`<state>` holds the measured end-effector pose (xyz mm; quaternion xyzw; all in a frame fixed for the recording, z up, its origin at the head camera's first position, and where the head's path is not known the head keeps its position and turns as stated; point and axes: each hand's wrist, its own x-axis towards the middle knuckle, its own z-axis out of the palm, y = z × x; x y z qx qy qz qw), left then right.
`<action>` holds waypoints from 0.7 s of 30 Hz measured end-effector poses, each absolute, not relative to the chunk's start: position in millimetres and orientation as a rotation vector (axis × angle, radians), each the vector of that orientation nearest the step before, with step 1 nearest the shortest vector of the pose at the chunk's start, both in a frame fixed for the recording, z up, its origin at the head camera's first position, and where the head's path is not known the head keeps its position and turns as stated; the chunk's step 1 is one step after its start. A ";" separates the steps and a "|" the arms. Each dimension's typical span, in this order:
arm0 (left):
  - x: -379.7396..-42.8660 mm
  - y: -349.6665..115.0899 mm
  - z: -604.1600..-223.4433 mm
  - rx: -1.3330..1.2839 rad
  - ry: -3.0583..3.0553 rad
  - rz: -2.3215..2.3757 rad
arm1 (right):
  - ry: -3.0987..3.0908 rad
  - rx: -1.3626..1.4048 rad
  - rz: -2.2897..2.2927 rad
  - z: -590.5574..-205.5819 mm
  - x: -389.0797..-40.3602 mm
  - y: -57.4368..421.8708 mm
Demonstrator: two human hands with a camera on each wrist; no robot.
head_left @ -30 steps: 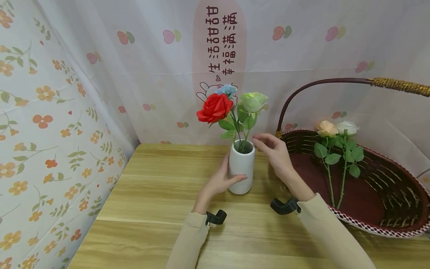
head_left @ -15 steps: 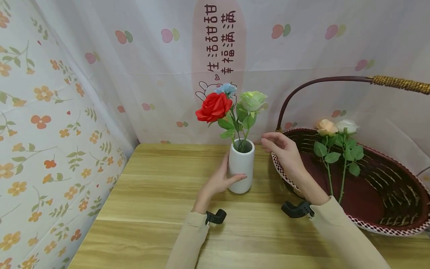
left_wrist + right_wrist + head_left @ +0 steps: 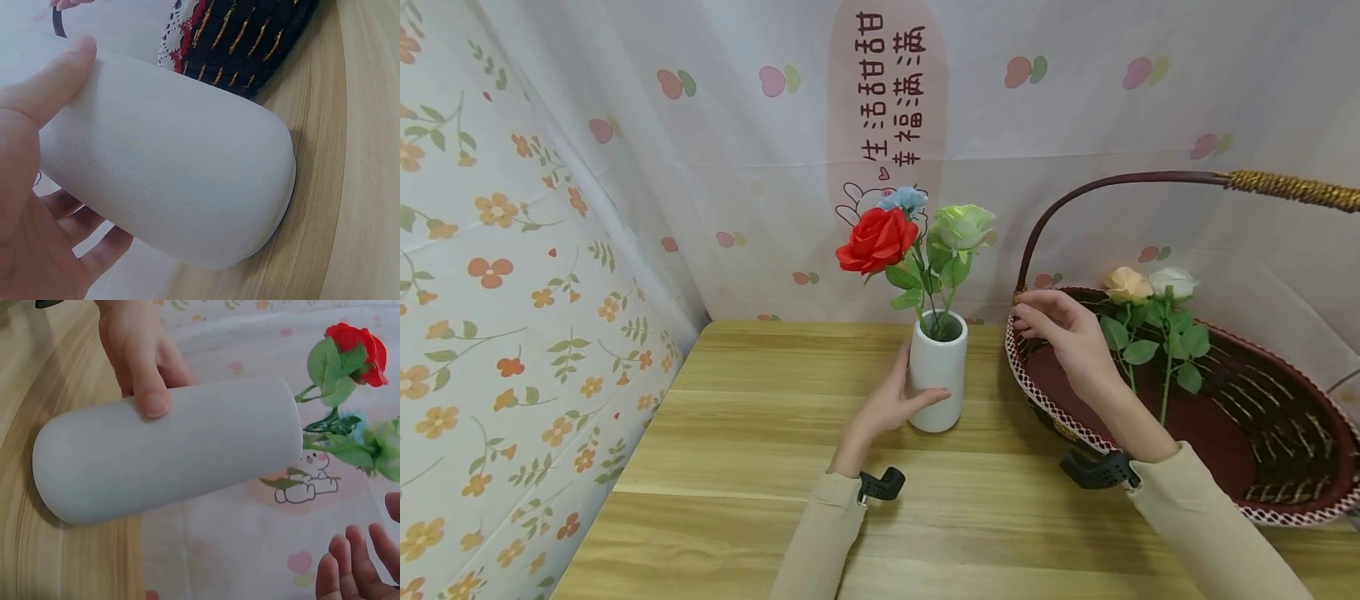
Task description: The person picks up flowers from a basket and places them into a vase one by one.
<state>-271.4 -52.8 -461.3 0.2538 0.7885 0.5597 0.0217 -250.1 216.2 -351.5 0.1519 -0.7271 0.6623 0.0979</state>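
Observation:
In the head view a white vase stands upright on the wooden table, holding a red rose, a light blue flower and a pale green rose. My left hand grips the vase from the left, thumb across its front and fingers behind. The left wrist view shows that thumb along the vase's white side. My right hand holds nothing; its fingers are loosely bent over the left end of the wicker basket. In the right wrist view the right hand's fingertips are beyond the vase's mouth.
Inside the basket lie a peach rose and a white rose on green stems. The basket's tall handle arches above it. A printed curtain hangs behind the table, and a floral cloth hangs at left.
My right hand has moved right, from beside the vase's rim to over the basket's left end. The left hand and the vase with its flowers have stayed in place.

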 end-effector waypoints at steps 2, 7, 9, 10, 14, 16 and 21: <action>-271.2 -52.8 -460.9 0.792 2.445 1.734 | -2.131 0.458 1.990 -349.7 -248.9 221.6; -271.4 -52.7 -461.5 0.781 2.440 1.741 | -2.095 0.460 2.026 -343.8 -247.0 236.7; -271.3 -52.6 -461.7 0.780 2.435 1.746 | -2.088 0.452 2.025 -341.5 -247.2 244.3; -271.1 -52.5 -461.6 0.781 2.430 1.751 | -2.084 0.446 2.024 -340.4 -247.6 248.3; -270.7 -51.7 -461.3 0.787 2.419 1.762 | -2.059 0.428 2.020 -336.7 -249.2 264.8; -270.9 -51.3 -461.2 0.788 2.417 1.765 | -2.031 0.427 2.040 -335.4 -249.8 272.3; -271.1 -51.6 -461.6 0.779 2.430 1.752 | -1.997 0.419 2.057 -332.5 -251.5 286.4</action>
